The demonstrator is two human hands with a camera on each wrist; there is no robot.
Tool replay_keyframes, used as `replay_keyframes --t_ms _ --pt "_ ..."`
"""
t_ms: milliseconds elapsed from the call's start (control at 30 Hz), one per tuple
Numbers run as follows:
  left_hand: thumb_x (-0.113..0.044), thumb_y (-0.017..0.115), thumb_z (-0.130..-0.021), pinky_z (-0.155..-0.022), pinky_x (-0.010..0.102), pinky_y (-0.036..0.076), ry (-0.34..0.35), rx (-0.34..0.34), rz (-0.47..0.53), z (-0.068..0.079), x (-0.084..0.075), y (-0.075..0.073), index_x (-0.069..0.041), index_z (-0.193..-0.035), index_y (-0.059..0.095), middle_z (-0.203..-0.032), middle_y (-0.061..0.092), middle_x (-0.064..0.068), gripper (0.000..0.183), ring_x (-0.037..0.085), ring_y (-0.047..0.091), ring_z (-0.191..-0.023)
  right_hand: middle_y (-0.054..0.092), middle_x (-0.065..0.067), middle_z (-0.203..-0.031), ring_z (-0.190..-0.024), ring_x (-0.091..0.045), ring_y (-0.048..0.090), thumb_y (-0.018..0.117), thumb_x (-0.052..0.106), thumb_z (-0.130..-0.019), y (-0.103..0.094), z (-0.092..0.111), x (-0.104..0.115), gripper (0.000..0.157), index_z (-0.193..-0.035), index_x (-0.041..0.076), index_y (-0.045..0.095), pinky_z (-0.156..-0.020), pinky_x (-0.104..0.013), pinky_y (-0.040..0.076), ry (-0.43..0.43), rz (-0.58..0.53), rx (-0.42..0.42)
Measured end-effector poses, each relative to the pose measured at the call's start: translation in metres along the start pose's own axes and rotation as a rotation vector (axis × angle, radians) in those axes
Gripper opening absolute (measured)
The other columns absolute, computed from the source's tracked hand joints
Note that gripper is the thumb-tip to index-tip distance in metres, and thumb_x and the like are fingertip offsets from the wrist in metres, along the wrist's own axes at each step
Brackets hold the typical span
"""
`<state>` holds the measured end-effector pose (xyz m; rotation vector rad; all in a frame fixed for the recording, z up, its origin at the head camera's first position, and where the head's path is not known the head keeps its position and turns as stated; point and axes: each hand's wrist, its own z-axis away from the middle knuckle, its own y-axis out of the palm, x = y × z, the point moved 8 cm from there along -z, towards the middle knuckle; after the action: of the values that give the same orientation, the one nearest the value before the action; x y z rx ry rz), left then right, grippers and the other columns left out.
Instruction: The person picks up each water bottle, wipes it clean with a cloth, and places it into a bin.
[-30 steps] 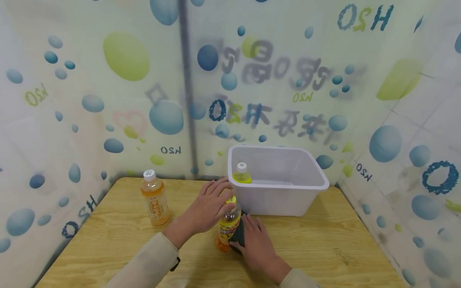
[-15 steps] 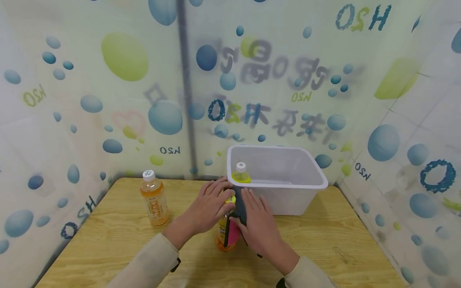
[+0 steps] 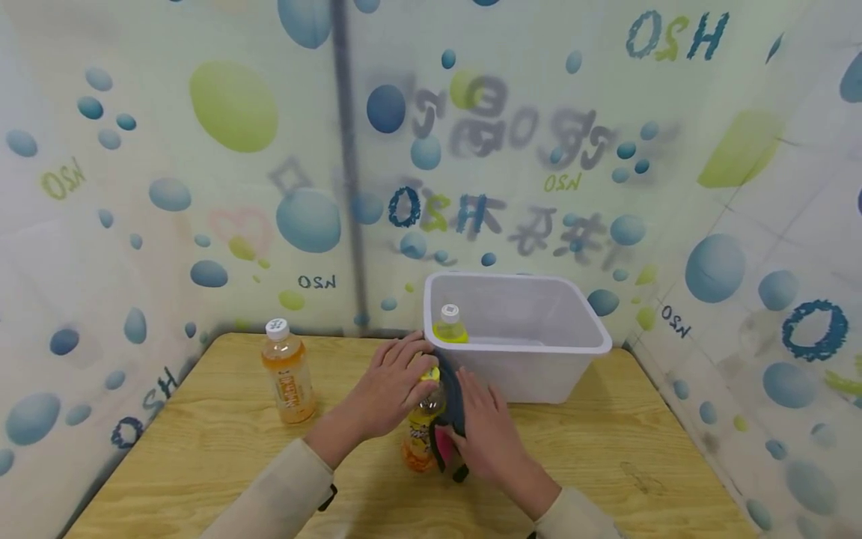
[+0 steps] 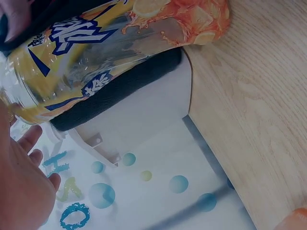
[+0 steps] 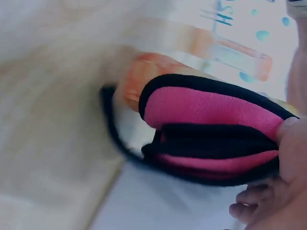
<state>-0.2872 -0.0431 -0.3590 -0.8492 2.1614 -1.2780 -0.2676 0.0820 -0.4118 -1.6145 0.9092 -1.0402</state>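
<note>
Bottle (image 3: 419,442) (yellow cap, orange and yellow label) stands cap up on the table (image 3: 606,479), nearest the person, in front of the left end of the tub (image 3: 525,374). Left hand (image 3: 390,389) over its top: thumb and fingers curled round the cap and neck, so clamped on the bottle. Right hand (image 3: 490,434) just beside it, thumb and fingers pinching the cloth (image 3: 453,400), which is dark outside, pink inside, with black edging. Right wrist view: cloth bent into a curve, pink face showing, a black-edged fold across the middle, the thumb pressing at one end; part of the bottle shows beyond it, somewhat blurred. Left wrist view: dark cloth visible along both sides of the bottle; whether it touches all along cannot be told. Elsewhere: orange bottle (image 3: 289,378), white cap, upright on the left of the table, well apart from both hands. Yellow bottle (image 3: 450,329), white cap, inside the tub at its left end, lower part hidden by the tub wall. Both sleeves (image 3: 276,486) pale. Backdrop (image 3: 539,45) light, printed with blue and green drops and reversed lettering.
</note>
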Motion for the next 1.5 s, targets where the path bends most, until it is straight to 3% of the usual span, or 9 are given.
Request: replay_keyframes --t_ms 267,367,467,633,833,1133,1267,1400,1500 --pt "-0.038 0.044 -0.103 -0.114 0.053 0.027 0.018 -0.021 0.013 0.0 -0.001 -0.002 -0.018 -0.128 0.054 -0.14 0.049 0.004 0.034 0.028 0.031 -0.145 0.044 -0.011 -0.151 -0.142 -0.027 0.039 0.056 0.051 -0.094 0.062 0.011 -0.006 0.07 -0.145 0.006 0.043 -0.114 -0.053 0.03 -0.093 0.207 0.097" --pt "-0.039 0.043 -0.103 -0.114 0.053 0.028 0.011 -0.012 0.014 0.0 -0.001 -0.001 -0.019 -0.126 0.054 -0.14 0.048 0.003 0.033 0.028 0.031 -0.145 0.043 -0.011 -0.152 -0.143 -0.027 0.038 0.052 0.05 -0.095 0.076 0.013 -0.008 0.067 -0.146 0.008 0.042 -0.115 -0.053 0.03 -0.1 0.213 0.134" --pt "-0.04 0.042 -0.103 -0.114 0.053 0.027 0.005 -0.005 0.018 0.0 -0.001 -0.001 -0.02 -0.125 0.054 -0.141 0.048 0.003 0.033 0.027 0.03 -0.146 0.044 -0.012 -0.152 -0.143 -0.028 0.038 0.054 0.051 -0.094 0.077 0.012 -0.011 0.069 -0.146 0.006 0.042 -0.115 -0.054 0.029 -0.079 0.157 0.14" --pt "-0.04 0.042 -0.103 -0.115 0.054 0.026 0.006 -0.003 0.037 -0.001 -0.002 0.001 -0.018 -0.127 0.055 -0.141 0.048 0.003 0.035 0.027 0.029 -0.146 0.046 -0.012 -0.149 -0.139 -0.029 0.043 0.053 0.052 -0.095 0.055 0.013 -0.02 0.072 -0.147 0.004 0.039 -0.113 -0.052 0.033 -0.04 -0.037 0.018" --pt "-0.039 0.044 -0.103 -0.115 0.054 0.026 0.007 -0.001 0.054 -0.001 -0.002 0.002 -0.017 -0.127 0.055 -0.141 0.048 0.004 0.035 0.028 0.029 -0.146 0.057 -0.007 -0.138 -0.128 -0.024 0.054 0.054 0.047 -0.096 0.014 0.023 -0.039 0.06 -0.143 0.009 0.046 -0.108 -0.045 0.04 -0.017 -0.211 -0.17" --pt "-0.04 0.043 -0.103 -0.115 0.056 0.024 -0.009 0.028 0.09 -0.002 0.001 0.005 -0.015 -0.132 0.053 -0.142 0.046 0.004 0.04 0.028 0.026 -0.147 0.057 -0.009 -0.139 -0.13 -0.031 0.051 0.056 0.037 -0.098 -0.018 0.051 -0.087 0.054 -0.142 0.009 0.049 -0.108 -0.052 0.038 0.051 -0.277 -0.135" --pt "-0.039 0.043 -0.104 -0.115 0.055 0.024 0.003 0.018 0.096 -0.003 0.001 0.005 -0.014 -0.133 0.052 -0.142 0.046 0.004 0.04 0.029 0.026 -0.147 0.053 -0.015 -0.143 -0.133 -0.036 0.049 0.056 0.037 -0.098 -0.035 0.064 -0.112 0.058 -0.144 0.004 0.044 -0.11 -0.058 0.034 0.053 -0.173 -0.096" --pt "-0.038 0.042 -0.104 -0.116 0.054 0.023 -0.007 0.022 0.099 -0.003 0.002 0.006 -0.015 -0.135 0.051 -0.142 0.045 0.003 0.04 0.028 0.024 -0.148 0.05 -0.017 -0.145 -0.135 -0.035 0.047 0.066 0.032 -0.091 -0.053 0.073 -0.128 0.066 -0.144 0.001 0.043 -0.112 -0.057 0.03 -0.011 0.084 -0.076" --pt "-0.039 0.042 -0.104 -0.116 0.054 0.022 -0.02 0.031 0.1 -0.003 0.003 0.007 -0.016 -0.136 0.051 -0.142 0.045 0.002 0.041 0.027 0.023 -0.148 0.049 -0.016 -0.146 -0.137 -0.034 0.045 0.069 0.034 -0.088 -0.052 0.074 -0.132 0.07 -0.144 0.0 0.043 -0.113 -0.055 0.032 -0.064 0.249 -0.062"
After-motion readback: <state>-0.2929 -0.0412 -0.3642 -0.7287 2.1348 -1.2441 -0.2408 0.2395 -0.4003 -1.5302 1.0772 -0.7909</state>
